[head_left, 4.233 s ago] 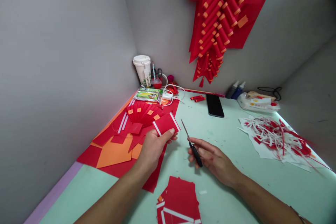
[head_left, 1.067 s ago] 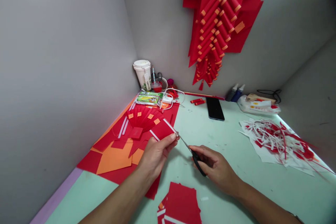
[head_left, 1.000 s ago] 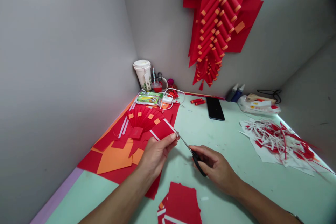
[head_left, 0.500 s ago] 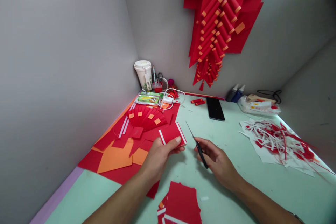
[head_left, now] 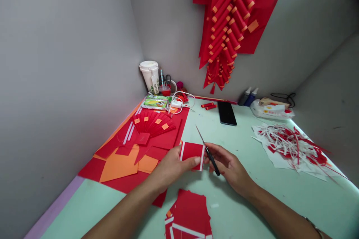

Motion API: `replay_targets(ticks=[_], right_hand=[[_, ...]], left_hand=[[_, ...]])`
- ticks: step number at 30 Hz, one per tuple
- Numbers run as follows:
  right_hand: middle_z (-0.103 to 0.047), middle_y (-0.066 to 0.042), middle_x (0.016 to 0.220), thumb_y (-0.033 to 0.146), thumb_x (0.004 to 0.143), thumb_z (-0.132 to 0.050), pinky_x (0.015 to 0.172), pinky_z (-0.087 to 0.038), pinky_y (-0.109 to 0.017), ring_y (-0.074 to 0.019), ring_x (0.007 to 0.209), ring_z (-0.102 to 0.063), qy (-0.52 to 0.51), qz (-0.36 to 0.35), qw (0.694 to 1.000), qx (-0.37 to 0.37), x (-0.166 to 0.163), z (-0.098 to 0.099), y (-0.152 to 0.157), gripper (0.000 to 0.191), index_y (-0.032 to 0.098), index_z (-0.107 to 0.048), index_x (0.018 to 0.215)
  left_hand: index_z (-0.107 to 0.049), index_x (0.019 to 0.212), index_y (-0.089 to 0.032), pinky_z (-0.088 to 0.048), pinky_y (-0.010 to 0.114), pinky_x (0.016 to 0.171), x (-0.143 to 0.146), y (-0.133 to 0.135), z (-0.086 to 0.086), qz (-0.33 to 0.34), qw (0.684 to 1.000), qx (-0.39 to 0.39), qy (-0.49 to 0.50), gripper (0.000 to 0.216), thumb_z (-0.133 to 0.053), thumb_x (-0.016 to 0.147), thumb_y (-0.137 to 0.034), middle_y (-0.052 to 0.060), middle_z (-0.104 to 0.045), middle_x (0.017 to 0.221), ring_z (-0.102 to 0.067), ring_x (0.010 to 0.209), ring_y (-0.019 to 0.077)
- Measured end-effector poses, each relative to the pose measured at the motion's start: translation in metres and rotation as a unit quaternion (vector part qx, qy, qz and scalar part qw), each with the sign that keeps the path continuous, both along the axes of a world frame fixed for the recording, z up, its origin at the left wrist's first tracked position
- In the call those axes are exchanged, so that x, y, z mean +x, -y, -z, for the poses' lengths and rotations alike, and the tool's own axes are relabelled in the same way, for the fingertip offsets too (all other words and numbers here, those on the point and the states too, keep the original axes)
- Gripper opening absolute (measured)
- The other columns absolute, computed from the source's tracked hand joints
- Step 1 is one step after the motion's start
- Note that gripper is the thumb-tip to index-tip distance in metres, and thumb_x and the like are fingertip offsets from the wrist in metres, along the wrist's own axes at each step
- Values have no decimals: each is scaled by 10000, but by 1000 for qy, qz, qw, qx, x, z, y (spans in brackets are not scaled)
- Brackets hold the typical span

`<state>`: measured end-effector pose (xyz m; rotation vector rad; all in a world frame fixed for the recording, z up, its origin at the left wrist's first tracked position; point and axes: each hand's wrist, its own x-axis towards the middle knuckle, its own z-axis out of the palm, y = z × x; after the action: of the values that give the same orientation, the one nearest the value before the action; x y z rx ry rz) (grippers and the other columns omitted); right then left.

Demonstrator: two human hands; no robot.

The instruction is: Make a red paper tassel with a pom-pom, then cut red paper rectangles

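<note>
My left hand (head_left: 174,166) is closed on a small red paper card (head_left: 191,152) with a white strip along each of two opposite edges. The thumb lies on the card's face near its right strip. In my right hand (head_left: 231,166) is a pair of black-handled scissors (head_left: 212,161), seen nearly edge-on, with the thin blades pointing up and away. The card's right edge is close beside the scissors and my right fingertips; whether they touch I cannot tell. Nearer to me lies a stack of red cards (head_left: 190,209), some with white strips.
Red and orange paper sheets (head_left: 119,166) cover the left, with a red pleated fan (head_left: 153,123) on them. A phone (head_left: 227,113) and red paper tubes (head_left: 207,105) lie behind. Paper shreds (head_left: 294,145) are piled right. A white cup (head_left: 150,76) stands in the corner; red firecracker decorations (head_left: 230,26) hang on the wall.
My left hand has brought the card rightward and slightly down, turning it more upright, close to my right hand. The scissors stay in my right hand. The whole view has shifted slightly.
</note>
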<state>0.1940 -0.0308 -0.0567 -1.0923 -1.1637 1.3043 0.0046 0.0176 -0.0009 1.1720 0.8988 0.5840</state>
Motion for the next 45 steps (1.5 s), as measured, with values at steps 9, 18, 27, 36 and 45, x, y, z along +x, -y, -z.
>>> replay_targets(ticks=[9,18,27,36,45], right_hand=[[-666,-67,1031,263,829,-622,719,-527,-296,-171,829,-632,45,-24,998,-24,1,2,2,400,233,-601,1228],[-622,-57,982,280,848,-612,642,-507,-278,-152,764,-614,18,-15,999,-40,2,-3,-1,370,224,-580,1213],[-552,-30,1046,181,787,-677,713,-496,-260,-165,935,-602,-40,-5,999,-31,-4,3,1,521,305,-524,1269],[-504,-24,1083,145,720,-722,734,-488,-257,-126,849,-609,-80,13,996,-48,-14,2,5,649,313,-492,1303],[-598,-1,996,203,709,-757,774,-487,-255,-150,913,-609,-98,43,992,-61,-11,-5,3,601,301,-535,1260]], left_hand=[[-665,695,-170,-432,239,642,-4,-10,4,-26,998,57,-7,208,-716,731,-368,19,-618,660,-556,618,136],[-586,1117,-187,-470,303,754,-15,-13,15,109,977,78,-167,608,-821,564,-282,75,-609,1036,-557,865,185],[-627,887,-174,-449,262,666,-9,-13,16,65,971,138,-181,258,-720,666,-269,13,-620,795,-572,758,165],[-686,775,-153,-407,227,609,10,0,8,5,986,128,-104,124,-702,696,-247,9,-667,722,-540,640,118],[-728,852,-146,-455,271,644,8,0,8,-7,992,88,-86,247,-717,713,-351,44,-707,737,-609,672,163]])
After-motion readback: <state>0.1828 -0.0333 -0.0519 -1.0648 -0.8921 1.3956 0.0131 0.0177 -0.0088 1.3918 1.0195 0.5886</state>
